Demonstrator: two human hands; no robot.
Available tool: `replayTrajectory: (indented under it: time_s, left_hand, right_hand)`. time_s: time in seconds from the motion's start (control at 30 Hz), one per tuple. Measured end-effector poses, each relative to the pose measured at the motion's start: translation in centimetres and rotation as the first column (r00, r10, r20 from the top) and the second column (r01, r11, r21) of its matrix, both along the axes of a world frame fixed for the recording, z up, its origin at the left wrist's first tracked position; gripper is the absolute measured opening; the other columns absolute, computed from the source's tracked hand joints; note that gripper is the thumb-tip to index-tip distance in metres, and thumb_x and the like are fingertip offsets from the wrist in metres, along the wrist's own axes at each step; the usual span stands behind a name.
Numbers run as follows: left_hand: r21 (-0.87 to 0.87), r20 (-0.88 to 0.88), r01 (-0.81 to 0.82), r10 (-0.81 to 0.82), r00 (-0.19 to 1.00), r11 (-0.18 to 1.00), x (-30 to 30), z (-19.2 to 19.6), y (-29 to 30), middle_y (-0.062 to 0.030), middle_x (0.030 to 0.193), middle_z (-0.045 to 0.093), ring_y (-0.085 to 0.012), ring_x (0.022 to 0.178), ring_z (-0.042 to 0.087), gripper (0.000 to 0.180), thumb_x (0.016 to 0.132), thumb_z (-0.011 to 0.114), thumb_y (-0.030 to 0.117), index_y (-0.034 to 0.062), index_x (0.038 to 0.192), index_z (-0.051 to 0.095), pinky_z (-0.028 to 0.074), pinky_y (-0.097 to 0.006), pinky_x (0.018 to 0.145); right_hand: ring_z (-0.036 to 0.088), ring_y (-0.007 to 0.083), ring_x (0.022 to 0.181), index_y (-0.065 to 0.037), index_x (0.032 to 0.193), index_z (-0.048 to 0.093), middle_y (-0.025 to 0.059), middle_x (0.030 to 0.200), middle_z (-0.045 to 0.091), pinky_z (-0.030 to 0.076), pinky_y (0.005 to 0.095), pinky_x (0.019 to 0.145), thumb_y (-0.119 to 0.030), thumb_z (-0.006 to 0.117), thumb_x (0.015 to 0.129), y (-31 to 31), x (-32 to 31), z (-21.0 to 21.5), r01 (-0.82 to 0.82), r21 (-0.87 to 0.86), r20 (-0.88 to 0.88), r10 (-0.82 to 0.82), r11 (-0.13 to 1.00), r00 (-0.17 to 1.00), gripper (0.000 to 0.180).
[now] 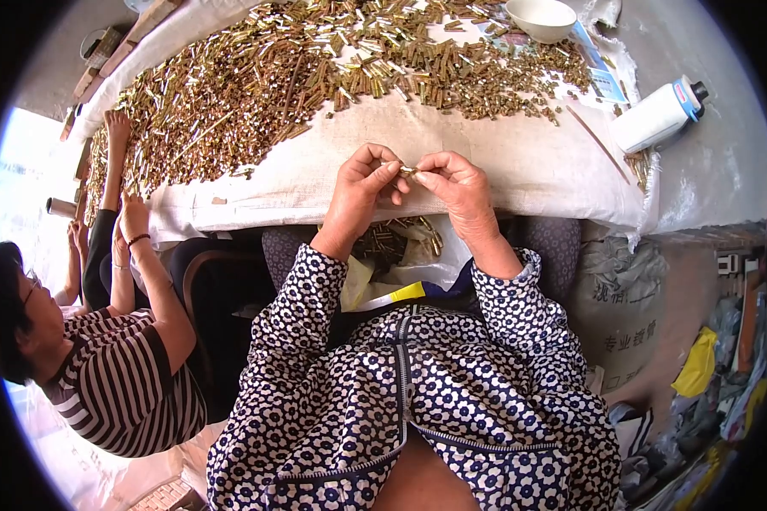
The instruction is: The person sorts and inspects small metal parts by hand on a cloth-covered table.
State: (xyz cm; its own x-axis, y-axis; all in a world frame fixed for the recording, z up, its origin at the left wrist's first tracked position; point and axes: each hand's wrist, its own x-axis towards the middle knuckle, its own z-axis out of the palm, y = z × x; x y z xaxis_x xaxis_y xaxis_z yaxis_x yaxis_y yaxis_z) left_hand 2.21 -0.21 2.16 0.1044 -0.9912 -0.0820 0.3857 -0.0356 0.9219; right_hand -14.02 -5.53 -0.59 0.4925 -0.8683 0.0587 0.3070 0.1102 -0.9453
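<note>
My left hand point(365, 183) and my right hand point(461, 189) meet just above the near edge of the cloth-covered table. Thumbs and forefingers of both are pinched together on a small brass-coloured metal piece point(407, 169), one hand at each end. Its exact kind is too small to tell, and the fingertips partly cover it. Beyond my hands spreads a wide heap of small brass-coloured metal pieces point(256, 94), some short, some longer tubes. Below my wrists, an open bag point(439, 274) in my lap contains more brass-coloured tubes point(388, 243).
A white bowl point(541, 19) stands at the far right, near a white bottle point(660, 115) lying tilted. A thin stick point(598, 145) rests on the cloth point(520, 162). To my left sits a person in a striped shirt point(119, 383), hands at the heap's edge. Sacks point(626, 319) stand at right.
</note>
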Motion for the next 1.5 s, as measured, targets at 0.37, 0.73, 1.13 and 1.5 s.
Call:
replayTrajectory:
  time_s: [0.37,0.73,1.13,1.5]
  left_hand:
    - [-0.182,0.309,0.044,0.014,0.951,0.982,-0.4,-0.9,-0.4,-0.0038,0.077,0.058,-0.0086,0.064,0.057,0.004,0.094,0.053,0.005,0.0019,0.093,0.052,0.049,-0.02,0.054]
    - [-0.304,0.92,0.267,0.21,0.331,0.915,-1.8,-1.7,-1.3,-0.0173,0.082,0.058,-0.0376,0.074,0.059,0.009,0.081,0.055,0.004,0.0049,0.089,0.051,0.05,-0.041,0.064]
    - [-0.301,0.951,0.338,0.255,0.175,0.892,-2.5,-0.9,-1.6,-0.0148,0.083,0.059,-0.028,0.068,0.064,0.01,0.082,0.05,-0.001,0.0027,0.091,0.048,0.051,-0.037,0.056]
    - [-0.365,0.878,-0.295,0.432,0.208,0.883,10.9,-0.7,-8.9,-0.0162,0.088,0.063,-0.0321,0.075,0.064,0.011,0.088,0.048,0.004,0.002,0.096,0.056,0.054,-0.039,0.067]
  right_hand:
    - [0.056,0.0036,0.079,0.001,0.096,0.062,-0.0016,0.089,0.062,0.046,0.0176,0.071,0.001,0.062,0.086,-0.3,-0.3,-0.4,0.048,-0.174,-0.15,-0.074,0.984,0.986,0.01]
    - [0.06,0.0246,0.077,-0.004,0.086,0.062,0.0112,0.083,0.062,0.048,0.0332,0.07,-0.001,0.061,0.077,-1.0,-1.4,0.4,-0.116,-0.588,-0.549,-0.29,0.8,0.784,0.01]
    - [0.055,0.0307,0.104,-0.005,0.103,0.061,0.0103,0.114,0.059,0.046,0.0392,0.09,-0.003,0.061,0.076,-8.7,-2.7,0.2,-0.058,-0.685,-0.707,-0.644,0.726,0.29,0.028]
    - [0.056,0.0326,0.099,-0.007,0.1,0.063,0.0118,0.106,0.061,0.046,0.0425,0.082,-0.009,0.054,0.082,-8.9,-3.3,-1.2,0.004,-0.898,-0.401,-0.825,0.439,0.398,0.02]
